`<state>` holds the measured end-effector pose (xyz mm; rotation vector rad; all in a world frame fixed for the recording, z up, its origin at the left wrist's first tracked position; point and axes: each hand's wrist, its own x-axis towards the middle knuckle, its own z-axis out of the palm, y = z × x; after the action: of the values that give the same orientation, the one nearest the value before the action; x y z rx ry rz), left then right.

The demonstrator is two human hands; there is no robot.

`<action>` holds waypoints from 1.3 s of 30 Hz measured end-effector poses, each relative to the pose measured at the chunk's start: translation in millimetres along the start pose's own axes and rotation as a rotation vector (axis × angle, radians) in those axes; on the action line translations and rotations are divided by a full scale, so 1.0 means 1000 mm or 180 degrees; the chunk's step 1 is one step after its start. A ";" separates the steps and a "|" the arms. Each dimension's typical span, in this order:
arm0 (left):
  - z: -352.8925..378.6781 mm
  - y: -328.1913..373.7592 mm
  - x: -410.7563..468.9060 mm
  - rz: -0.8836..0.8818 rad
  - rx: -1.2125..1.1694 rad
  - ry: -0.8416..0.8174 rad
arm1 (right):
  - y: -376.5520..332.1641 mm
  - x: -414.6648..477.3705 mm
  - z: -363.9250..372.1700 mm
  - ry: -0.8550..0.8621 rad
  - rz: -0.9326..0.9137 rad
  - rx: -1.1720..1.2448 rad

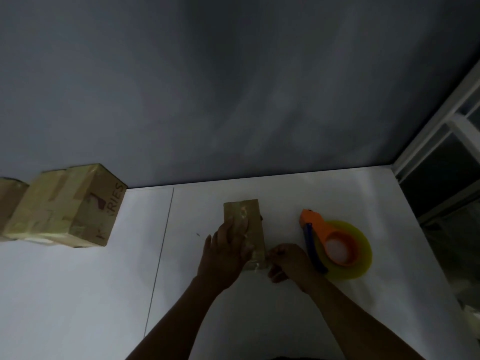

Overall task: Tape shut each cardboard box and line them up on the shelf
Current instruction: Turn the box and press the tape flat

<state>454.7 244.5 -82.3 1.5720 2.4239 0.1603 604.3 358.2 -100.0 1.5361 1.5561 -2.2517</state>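
A small brown cardboard box (245,216) lies on the white shelf surface (337,198), with shiny tape along its top. My left hand (228,250) rests flat on the box top, fingers straight. My right hand (285,261) has its fingers curled at the box's near right corner, apparently pinching the tape end there. An orange and blue tape dispenser (330,240) with a yellow roll lies just right of my right hand. A larger taped box (67,206) printed "RIES" stands at the left against the wall, with part of another box (10,198) beside it.
A grey wall (233,87) rises behind the surface. A window frame (441,157) runs along the right edge. A thin seam line (161,250) crosses the surface left of my hands. The scene is dim.
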 end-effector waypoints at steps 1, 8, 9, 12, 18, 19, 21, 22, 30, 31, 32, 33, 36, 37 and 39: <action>0.001 0.000 0.000 -0.0007 -0.0025 0.0017 | 0.003 0.001 -0.001 0.0122 0.0106 -0.0035; 0.005 0.007 0.003 -0.0131 -0.0188 0.0178 | 0.025 -0.016 0.005 0.0635 -0.1610 -0.1154; 0.006 0.008 0.005 -0.0182 -0.0222 0.0174 | 0.026 -0.022 0.007 0.0470 -0.1666 -0.1070; 0.006 0.009 0.007 -0.0197 -0.0388 0.0190 | 0.031 -0.029 0.010 0.0074 -0.1489 -0.0783; 0.002 0.002 0.006 0.0073 -0.0911 0.0219 | 0.016 -0.023 -0.003 0.0379 -0.1132 -0.1405; 0.000 0.002 0.004 0.0023 -0.1089 0.0408 | 0.015 -0.024 -0.005 0.0659 -0.1256 -0.1488; -0.005 0.002 -0.006 -0.0277 -0.1424 0.0930 | 0.012 -0.029 -0.007 0.1014 -0.1669 -0.1564; -0.007 0.001 -0.013 -0.0474 -0.1538 0.1130 | 0.008 -0.031 -0.008 0.1070 -0.1893 -0.1670; -0.002 0.002 -0.038 -0.0569 -0.1755 0.0897 | -0.012 -0.028 0.004 0.0427 -0.2496 -0.2921; -0.002 0.001 -0.036 -0.0597 -0.1800 0.0870 | -0.011 -0.026 0.003 0.0444 -0.2486 -0.2943; -0.001 0.000 -0.035 -0.0601 -0.1804 0.0840 | -0.010 -0.025 0.002 0.0464 -0.2456 -0.2931; -0.001 -0.002 -0.033 -0.0563 -0.1771 0.0801 | -0.009 -0.024 0.002 0.0464 -0.2449 -0.2912; 0.001 -0.008 -0.028 -0.0350 -0.1603 0.0642 | -0.003 -0.017 0.002 0.0514 -0.2435 -0.3027; 0.001 -0.009 -0.027 -0.0282 -0.1535 0.0598 | -0.001 -0.015 0.002 0.0471 -0.2465 -0.3131; 0.002 -0.011 -0.028 -0.0152 -0.1403 0.0535 | 0.000 -0.011 0.002 0.0417 -0.2560 -0.3455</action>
<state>456.3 214.6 -82.3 1.3435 2.3272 0.7867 608.9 351.5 -91.9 0.7769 3.0128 -0.9105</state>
